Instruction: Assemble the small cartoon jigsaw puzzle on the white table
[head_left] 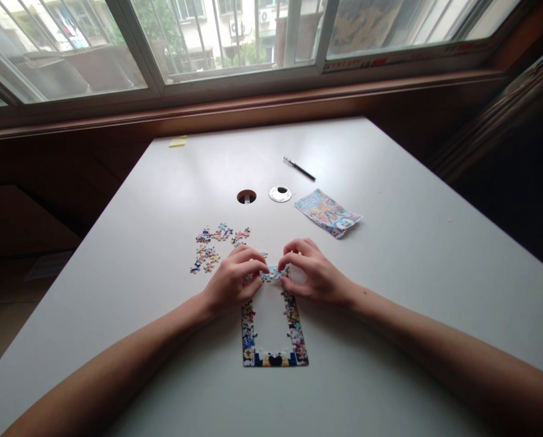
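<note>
On the white table lies a jigsaw puzzle frame [276, 360] of joined border pieces, its inside showing bare tabletop. At its far end is a light-blue strip of puzzle pieces [271, 274], between my two hands. My left hand [235, 276] has its thumb and fingers curled on the strip's left end. From the other side, my right hand [314, 273] pinches the right end between thumb and fingertips. My fingers partly hide the frame's upper corners. Loose puzzle pieces [208, 254] lie scattered beyond my left hand.
A creased picture sheet [328, 212] lies beyond my right hand, with a pen [299, 169] farther back. Near the middle are a round cable hole [246, 196] and a round cover [280, 193]. A yellow sticky note [178, 141] is at the far left edge, below the window.
</note>
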A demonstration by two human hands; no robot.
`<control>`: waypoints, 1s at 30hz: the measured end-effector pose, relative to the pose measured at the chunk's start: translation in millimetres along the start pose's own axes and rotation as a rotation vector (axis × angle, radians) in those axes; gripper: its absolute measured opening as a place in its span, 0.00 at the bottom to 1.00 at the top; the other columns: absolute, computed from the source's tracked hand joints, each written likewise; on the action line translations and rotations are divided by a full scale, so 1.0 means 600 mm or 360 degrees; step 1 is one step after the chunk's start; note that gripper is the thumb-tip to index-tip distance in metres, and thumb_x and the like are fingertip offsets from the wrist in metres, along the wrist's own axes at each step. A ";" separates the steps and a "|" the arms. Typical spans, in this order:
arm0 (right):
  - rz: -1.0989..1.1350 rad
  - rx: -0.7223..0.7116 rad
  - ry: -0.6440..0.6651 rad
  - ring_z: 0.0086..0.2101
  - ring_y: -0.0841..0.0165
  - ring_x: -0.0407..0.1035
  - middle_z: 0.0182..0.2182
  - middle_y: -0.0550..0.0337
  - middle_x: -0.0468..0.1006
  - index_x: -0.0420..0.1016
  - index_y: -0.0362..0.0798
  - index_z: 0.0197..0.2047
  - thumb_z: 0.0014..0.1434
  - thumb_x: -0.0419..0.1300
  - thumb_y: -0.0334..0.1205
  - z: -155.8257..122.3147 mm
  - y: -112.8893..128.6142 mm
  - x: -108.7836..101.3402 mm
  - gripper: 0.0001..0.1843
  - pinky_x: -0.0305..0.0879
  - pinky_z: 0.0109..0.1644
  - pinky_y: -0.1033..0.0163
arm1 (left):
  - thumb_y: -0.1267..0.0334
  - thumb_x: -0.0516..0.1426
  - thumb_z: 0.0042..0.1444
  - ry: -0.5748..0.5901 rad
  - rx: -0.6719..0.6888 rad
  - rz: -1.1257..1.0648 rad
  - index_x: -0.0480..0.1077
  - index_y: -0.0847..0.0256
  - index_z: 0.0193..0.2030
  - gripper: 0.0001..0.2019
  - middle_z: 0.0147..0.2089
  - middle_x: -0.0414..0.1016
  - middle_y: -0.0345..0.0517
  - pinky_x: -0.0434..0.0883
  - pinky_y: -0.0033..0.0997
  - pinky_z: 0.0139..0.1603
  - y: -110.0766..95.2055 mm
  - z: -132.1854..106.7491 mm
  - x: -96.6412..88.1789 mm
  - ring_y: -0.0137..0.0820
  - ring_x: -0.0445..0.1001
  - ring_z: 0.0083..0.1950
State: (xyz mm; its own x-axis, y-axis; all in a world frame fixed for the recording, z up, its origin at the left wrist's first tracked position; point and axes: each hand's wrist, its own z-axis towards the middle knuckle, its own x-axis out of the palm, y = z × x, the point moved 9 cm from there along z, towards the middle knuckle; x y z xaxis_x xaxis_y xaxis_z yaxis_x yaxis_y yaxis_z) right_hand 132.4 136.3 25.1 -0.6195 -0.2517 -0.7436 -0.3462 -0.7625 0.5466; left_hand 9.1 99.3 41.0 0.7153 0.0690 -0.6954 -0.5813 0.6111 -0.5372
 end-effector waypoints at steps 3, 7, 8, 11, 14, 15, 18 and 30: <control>-0.0020 0.0000 0.0033 0.42 0.60 0.63 0.40 0.54 0.70 0.74 0.50 0.39 0.53 0.65 0.34 0.000 0.001 0.003 0.08 0.65 0.49 0.53 | 0.77 0.54 0.55 0.0047 0.0043 -0.0037 0.74 0.61 0.37 0.10 0.39 0.76 0.47 0.72 0.37 0.47 -0.004 -0.002 0.007 0.34 0.70 0.44; -0.0044 -0.0004 0.0054 0.42 0.60 0.63 0.40 0.54 0.70 0.74 0.51 0.38 0.53 0.65 0.35 -0.001 0.000 0.007 0.08 0.65 0.50 0.52 | 0.76 0.54 0.55 0.0092 0.0066 -0.0027 0.74 0.60 0.38 0.10 0.40 0.77 0.48 0.73 0.39 0.49 -0.005 -0.003 0.012 0.35 0.70 0.45; -0.0046 -0.0004 0.0052 0.42 0.60 0.63 0.40 0.54 0.70 0.74 0.51 0.38 0.53 0.66 0.35 -0.001 0.000 0.007 0.08 0.65 0.50 0.52 | 0.75 0.54 0.55 0.0093 0.0066 -0.0021 0.74 0.60 0.39 0.10 0.40 0.77 0.48 0.73 0.39 0.49 -0.004 -0.003 0.012 0.35 0.71 0.45; -0.0044 -0.0003 0.0043 0.42 0.60 0.64 0.40 0.55 0.70 0.75 0.51 0.38 0.53 0.65 0.35 -0.002 -0.001 0.007 0.08 0.65 0.50 0.52 | 0.75 0.54 0.55 0.0087 0.0066 -0.0006 0.74 0.60 0.39 0.10 0.40 0.77 0.48 0.73 0.39 0.48 -0.005 -0.001 0.011 0.35 0.71 0.45; -0.0048 -0.0007 0.0044 0.42 0.60 0.64 0.40 0.55 0.70 0.75 0.51 0.39 0.53 0.65 0.35 -0.001 0.000 0.007 0.08 0.65 0.50 0.52 | 0.75 0.54 0.55 0.0089 0.0067 -0.0006 0.74 0.60 0.39 0.10 0.40 0.76 0.48 0.73 0.39 0.48 -0.006 -0.001 0.011 0.35 0.71 0.45; -0.0052 -0.0007 0.0047 0.42 0.60 0.64 0.40 0.54 0.70 0.75 0.51 0.38 0.53 0.65 0.35 -0.001 0.000 0.007 0.08 0.65 0.51 0.52 | 0.75 0.54 0.55 0.0092 0.0064 -0.0008 0.74 0.60 0.39 0.10 0.40 0.76 0.48 0.73 0.39 0.48 -0.006 -0.001 0.011 0.35 0.70 0.45; -0.0063 0.0000 0.0054 0.42 0.60 0.64 0.40 0.54 0.70 0.74 0.51 0.38 0.53 0.65 0.35 0.000 -0.001 0.007 0.08 0.65 0.51 0.52 | 0.76 0.54 0.56 0.0096 0.0061 -0.0014 0.74 0.60 0.39 0.10 0.40 0.76 0.48 0.72 0.39 0.49 -0.005 -0.002 0.012 0.35 0.70 0.45; -0.0028 0.0008 0.0043 0.43 0.60 0.64 0.40 0.54 0.70 0.74 0.49 0.40 0.53 0.64 0.33 0.000 -0.002 0.006 0.09 0.65 0.51 0.53 | 0.76 0.54 0.56 0.0116 0.0059 -0.0014 0.74 0.60 0.39 0.10 0.41 0.76 0.47 0.71 0.38 0.49 -0.006 -0.002 0.012 0.35 0.69 0.45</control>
State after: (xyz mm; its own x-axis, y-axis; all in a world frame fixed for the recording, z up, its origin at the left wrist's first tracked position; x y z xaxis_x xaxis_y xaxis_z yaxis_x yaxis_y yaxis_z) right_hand 130.7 136.3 21.9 -0.5941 -0.2544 -0.7631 -0.3605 -0.7638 0.5353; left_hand 16.2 96.4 37.3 0.6894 0.0069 -0.7243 -0.5594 0.6403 -0.5264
